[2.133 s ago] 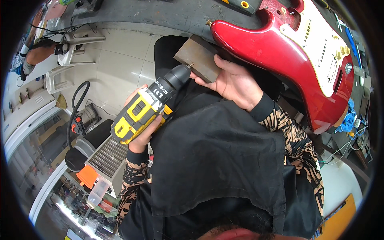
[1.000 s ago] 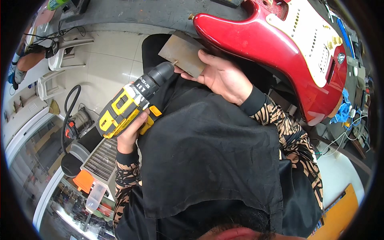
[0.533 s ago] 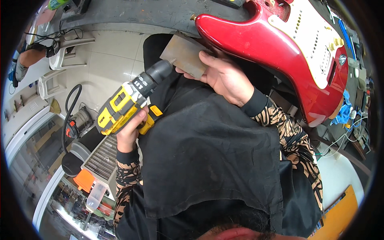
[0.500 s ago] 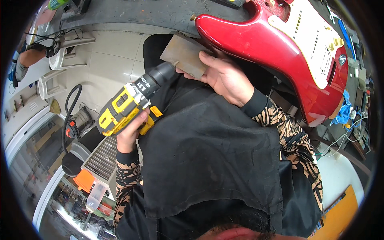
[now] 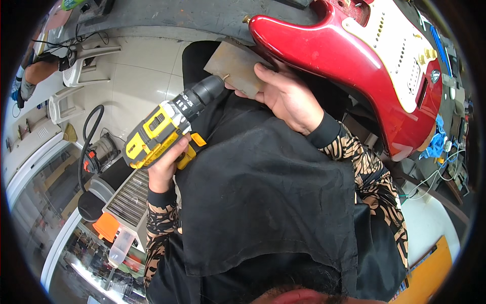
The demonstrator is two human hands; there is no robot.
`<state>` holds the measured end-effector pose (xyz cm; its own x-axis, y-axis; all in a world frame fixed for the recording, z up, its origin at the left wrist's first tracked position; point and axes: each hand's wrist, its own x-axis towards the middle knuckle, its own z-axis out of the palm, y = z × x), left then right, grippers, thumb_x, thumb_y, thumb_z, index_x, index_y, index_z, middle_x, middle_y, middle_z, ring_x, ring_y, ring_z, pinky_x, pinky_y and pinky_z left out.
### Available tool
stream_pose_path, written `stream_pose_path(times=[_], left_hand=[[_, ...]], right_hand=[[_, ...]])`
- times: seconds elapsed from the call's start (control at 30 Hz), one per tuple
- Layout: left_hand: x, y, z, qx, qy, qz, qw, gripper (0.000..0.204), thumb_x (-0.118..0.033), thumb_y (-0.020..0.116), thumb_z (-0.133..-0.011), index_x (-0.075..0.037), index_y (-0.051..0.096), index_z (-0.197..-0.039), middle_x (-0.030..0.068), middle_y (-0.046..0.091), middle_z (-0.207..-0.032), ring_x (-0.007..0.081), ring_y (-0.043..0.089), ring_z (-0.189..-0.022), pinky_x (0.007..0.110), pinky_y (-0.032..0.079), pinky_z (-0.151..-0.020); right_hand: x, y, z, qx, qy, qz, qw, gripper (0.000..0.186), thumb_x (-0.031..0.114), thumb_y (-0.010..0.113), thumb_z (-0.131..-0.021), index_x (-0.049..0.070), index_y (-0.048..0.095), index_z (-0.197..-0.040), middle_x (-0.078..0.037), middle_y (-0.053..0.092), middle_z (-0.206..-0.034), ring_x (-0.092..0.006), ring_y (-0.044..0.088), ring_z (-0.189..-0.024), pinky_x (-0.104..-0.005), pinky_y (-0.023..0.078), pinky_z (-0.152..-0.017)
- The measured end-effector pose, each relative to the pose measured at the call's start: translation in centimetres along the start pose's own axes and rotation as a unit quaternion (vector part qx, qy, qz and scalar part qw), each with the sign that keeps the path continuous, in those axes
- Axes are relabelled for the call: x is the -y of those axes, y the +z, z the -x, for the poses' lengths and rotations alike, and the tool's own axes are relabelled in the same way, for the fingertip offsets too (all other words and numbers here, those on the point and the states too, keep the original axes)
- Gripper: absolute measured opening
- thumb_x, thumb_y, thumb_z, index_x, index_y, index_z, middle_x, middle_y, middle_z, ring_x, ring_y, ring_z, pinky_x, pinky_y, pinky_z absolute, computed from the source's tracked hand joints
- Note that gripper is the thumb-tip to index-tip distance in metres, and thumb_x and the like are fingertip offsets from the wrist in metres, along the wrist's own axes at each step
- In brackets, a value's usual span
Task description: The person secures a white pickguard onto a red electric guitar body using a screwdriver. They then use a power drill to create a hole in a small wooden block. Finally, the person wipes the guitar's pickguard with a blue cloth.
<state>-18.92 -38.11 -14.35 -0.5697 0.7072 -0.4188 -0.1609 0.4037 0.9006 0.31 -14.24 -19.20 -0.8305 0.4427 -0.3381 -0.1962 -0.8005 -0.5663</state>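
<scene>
My left hand (image 5: 171, 164) is wrapped round the grip of a yellow and black cordless drill (image 5: 157, 126), which slants up to the right. From its black chuck (image 5: 208, 90) sticks a short brass-coloured pin (image 5: 226, 76), whose tip lies at the face of a flat grey-brown plate (image 5: 235, 62). I cannot make out whether the two touch. My right hand (image 5: 291, 99) holds this plate by its right end, thumb on top and fingers underneath. Just beyond that hand lies the glossy red electric guitar body (image 5: 324, 55) with a cream pickguard (image 5: 387, 45).
A dark workbench (image 5: 202, 17) runs along the far side, under the guitar. A black apron (image 5: 268, 187) covers my lap. White plastic stools (image 5: 91, 63) stand on the tiled floor at left, near another person's leg (image 5: 43, 73). Blue cloth and cables (image 5: 435, 142) lie at right.
The drill has shifted slightly and rolled a little in my left hand, so the pin shows more clearly. The plate and the guitar appear marginally further right.
</scene>
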Motion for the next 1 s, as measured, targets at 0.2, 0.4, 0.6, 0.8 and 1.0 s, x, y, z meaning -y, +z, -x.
stream_pose_path(times=[0.2,0.4,0.6,0.8,1.0], left_hand=[[0.4,-0.6,0.2,0.015,0.002,0.035,0.999,0.026,-0.006,0.074,-0.088,0.0,0.072,-0.113,0.0065,0.073,-0.093,0.014,0.064,-0.077,0.028,0.05,-0.071],[0.0,0.1,0.4,-0.005,-0.003,-0.013,1.0,0.028,-0.013,0.072,-0.085,0.0,0.068,-0.11,0.0068,0.067,-0.087,0.0145,0.059,-0.073,0.029,0.046,-0.069],[0.4,-0.1,0.2,0.01,0.017,-0.001,1.0,0.027,-0.011,0.071,-0.088,0.0,0.068,-0.113,0.0062,0.067,-0.089,0.0138,0.058,-0.076,0.029,0.046,-0.07],[1.9,-1.1,0.3,-0.003,0.086,-0.061,0.994,0.039,-0.005,0.076,-0.09,-0.001,0.065,-0.127,0.0057,0.069,-0.109,0.0141,0.063,-0.093,0.03,0.05,-0.082],[0.3,-0.5,0.7,0.001,0.086,-0.084,0.993,0.063,0.0,0.082,-0.087,0.0,0.058,-0.144,0.0076,0.068,-0.131,0.0167,0.067,-0.114,0.031,0.054,-0.098]], right_hand=[[0.0,-0.1,0.1,-0.006,-0.001,-0.004,1.0,0.045,0.024,0.06,-0.111,0.004,0.052,-0.151,-0.014,0.062,-0.146,-0.0284,0.063,-0.133,-0.0473,0.052,-0.112],[0.2,0.3,0.1,0.003,-0.008,-0.008,1.0,0.047,0.027,0.059,-0.112,0.003,0.051,-0.152,-0.014,0.061,-0.148,-0.0283,0.062,-0.135,-0.0473,0.05,-0.113],[0.4,0.6,0.2,-0.005,-0.001,0.009,1.0,0.05,0.027,0.059,-0.112,0.003,0.049,-0.154,-0.015,0.06,-0.15,-0.0279,0.06,-0.137,-0.0464,0.049,-0.114],[0.1,0.8,0.2,-0.018,-0.023,0.02,0.999,0.056,0.026,0.062,-0.11,0.003,0.043,-0.157,-0.013,0.055,-0.154,-0.0253,0.057,-0.139,-0.0455,0.048,-0.115],[0.0,0.5,0.2,-0.023,-0.014,0.069,0.997,0.062,0.025,0.059,-0.111,0.005,0.034,-0.164,-0.015,0.052,-0.158,-0.0275,0.055,-0.143,-0.0488,0.048,-0.116]])
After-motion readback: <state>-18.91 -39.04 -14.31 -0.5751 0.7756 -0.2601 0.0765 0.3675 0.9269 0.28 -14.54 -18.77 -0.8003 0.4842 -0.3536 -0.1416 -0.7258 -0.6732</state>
